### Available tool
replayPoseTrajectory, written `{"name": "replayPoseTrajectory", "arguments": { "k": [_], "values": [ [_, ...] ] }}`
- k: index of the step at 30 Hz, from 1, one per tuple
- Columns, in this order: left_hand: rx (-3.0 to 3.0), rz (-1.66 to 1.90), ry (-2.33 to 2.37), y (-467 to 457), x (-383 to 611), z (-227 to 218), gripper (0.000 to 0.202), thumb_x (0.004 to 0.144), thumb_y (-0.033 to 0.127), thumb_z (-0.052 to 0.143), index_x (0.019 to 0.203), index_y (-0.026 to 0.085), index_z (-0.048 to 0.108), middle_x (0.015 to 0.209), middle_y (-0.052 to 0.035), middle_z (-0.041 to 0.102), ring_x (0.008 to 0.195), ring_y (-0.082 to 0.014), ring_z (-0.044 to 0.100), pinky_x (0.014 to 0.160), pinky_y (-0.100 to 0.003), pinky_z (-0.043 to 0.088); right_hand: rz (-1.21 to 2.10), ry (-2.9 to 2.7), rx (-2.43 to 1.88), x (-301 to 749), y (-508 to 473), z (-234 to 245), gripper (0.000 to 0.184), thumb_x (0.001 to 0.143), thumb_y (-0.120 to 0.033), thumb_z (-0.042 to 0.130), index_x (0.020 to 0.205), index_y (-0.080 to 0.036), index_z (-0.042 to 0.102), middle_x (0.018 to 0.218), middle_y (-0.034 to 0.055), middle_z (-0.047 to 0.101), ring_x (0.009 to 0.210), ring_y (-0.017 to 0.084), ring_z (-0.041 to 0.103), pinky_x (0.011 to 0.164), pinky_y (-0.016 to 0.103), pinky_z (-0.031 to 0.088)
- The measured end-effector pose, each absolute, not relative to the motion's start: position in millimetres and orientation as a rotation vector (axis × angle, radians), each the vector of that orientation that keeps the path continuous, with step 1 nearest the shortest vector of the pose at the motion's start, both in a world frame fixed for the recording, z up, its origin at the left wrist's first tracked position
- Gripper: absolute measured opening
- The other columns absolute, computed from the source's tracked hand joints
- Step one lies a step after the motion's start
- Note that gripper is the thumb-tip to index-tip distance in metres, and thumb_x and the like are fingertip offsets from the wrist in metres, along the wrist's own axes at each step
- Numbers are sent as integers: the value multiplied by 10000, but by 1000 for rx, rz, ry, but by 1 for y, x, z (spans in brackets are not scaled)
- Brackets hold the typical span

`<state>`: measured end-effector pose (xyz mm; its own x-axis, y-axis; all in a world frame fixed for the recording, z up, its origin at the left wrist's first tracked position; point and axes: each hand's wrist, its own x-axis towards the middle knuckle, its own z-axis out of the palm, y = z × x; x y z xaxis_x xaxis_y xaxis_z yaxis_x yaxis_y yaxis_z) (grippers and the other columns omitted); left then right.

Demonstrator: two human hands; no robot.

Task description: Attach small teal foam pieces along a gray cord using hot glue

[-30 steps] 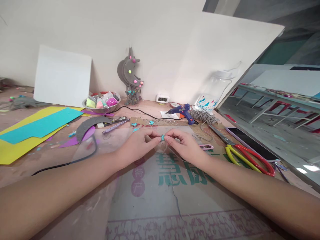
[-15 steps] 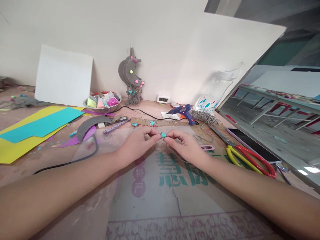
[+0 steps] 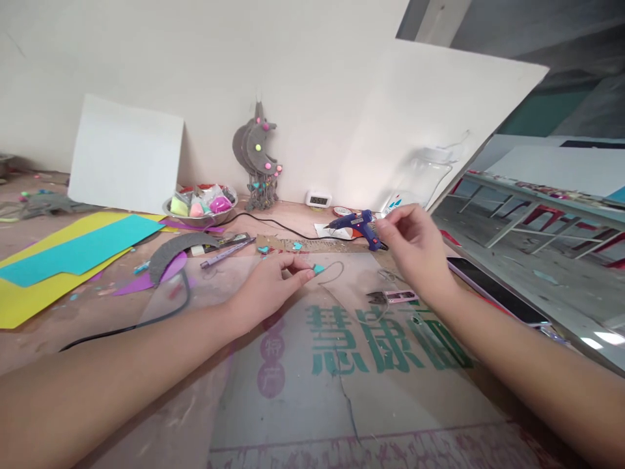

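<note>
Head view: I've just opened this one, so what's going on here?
A person's left hand pinches a small turquoise piece, from which a thin grey string curves away to the right. The right hand is apart from that piece, beside a blue glue gun; whether it touches the gun or holds anything can't be told. Pink-handled snips lie nearer the person, and a grey moon-shaped ornament is at the back by the wall.

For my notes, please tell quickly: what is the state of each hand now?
Left hand: closed, pinching a small turquoise piece with thin grey cord.
Right hand: curled near the hot glue gun; whether it holds anything cannot be told.
</note>
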<state>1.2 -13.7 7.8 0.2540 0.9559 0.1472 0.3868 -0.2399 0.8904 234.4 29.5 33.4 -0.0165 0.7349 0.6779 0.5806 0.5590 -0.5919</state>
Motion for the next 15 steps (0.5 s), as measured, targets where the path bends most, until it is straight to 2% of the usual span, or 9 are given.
{"name": "replayPoseTrajectory", "arguments": {
  "k": [1,3,6,8,11,15],
  "values": [
    [1760,948,1240,-14,1,8,179,808,342,546,742,186,602,703,29,608,592,-116,502,565,-236,378,125,-1645,-1133,244,41,33,171,822,-367,561,910,-226,521,833,29,568,768,169,572,702,306,468],
    [1760,942,1245,-14,2,8,178,808,343,548,747,186,605,703,29,608,586,-113,494,555,-233,370,82,-1633,-1221,262,65,25,306,786,-363,589,1047,-226,510,985,70,600,887,207,601,794,362,492],
    [1787,935,1239,-13,2,7,186,811,347,547,747,182,603,710,26,611,594,-112,496,560,-232,373,102,-1764,-1435,280,91,6,588,750,-342,616,1274,-160,423,1318,156,494,1184,283,506,1000,450,399],
    [1815,942,1220,-11,2,4,200,813,364,544,757,182,607,730,20,619,620,-116,509,576,-232,384,173,-1830,-1551,284,99,-6,677,752,-350,615,1343,-121,378,1354,176,478,1216,297,490,1023,455,383],
    [1853,942,1213,-9,1,0,224,816,391,538,777,186,618,755,13,629,654,-125,525,592,-233,395,175,-1907,-1635,283,102,-17,666,760,-321,601,1359,-110,398,1313,164,532,1163,297,543,1000,438,412],
    [1847,903,1259,-9,1,-2,235,813,408,534,780,189,614,716,17,614,606,-120,500,546,-231,378,87,-1939,-1656,279,100,-18,556,774,-260,563,1297,-86,489,1300,167,544,1173,298,535,1023,432,390]
  ]
}}
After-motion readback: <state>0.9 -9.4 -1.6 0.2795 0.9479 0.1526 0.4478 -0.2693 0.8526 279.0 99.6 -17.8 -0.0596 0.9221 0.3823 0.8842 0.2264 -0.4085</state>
